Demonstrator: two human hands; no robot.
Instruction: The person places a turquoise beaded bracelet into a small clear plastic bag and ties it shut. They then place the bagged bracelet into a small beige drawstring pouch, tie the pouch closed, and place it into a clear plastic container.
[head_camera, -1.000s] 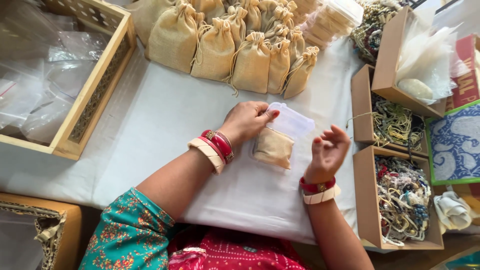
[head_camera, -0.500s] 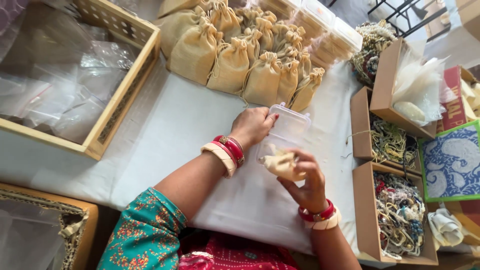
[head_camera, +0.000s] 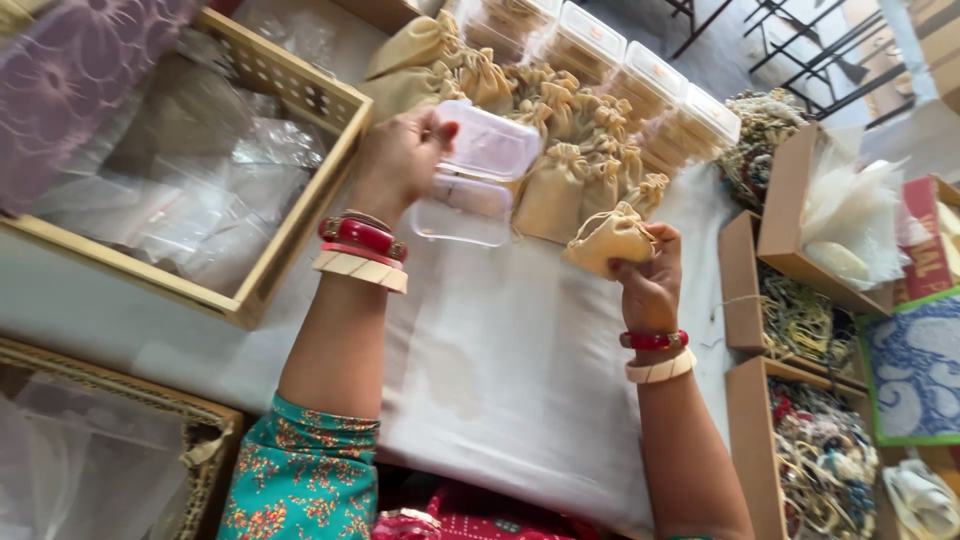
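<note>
1. Now our left hand (head_camera: 400, 150) holds an open clear box (head_camera: 470, 180) above the cloth (head_camera: 520, 370).
2. Our right hand (head_camera: 650, 285) grips a pouch (head_camera: 608, 240) just beside it.
3. Behind them more pouches (head_camera: 560, 140) crowd, with a crate (head_camera: 290, 240) on the left.

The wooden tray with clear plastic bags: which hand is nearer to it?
Left. The left hand, holding an open clear box, is beside the wooden tray. The right hand, holding a beige pouch, is farther away.
</note>
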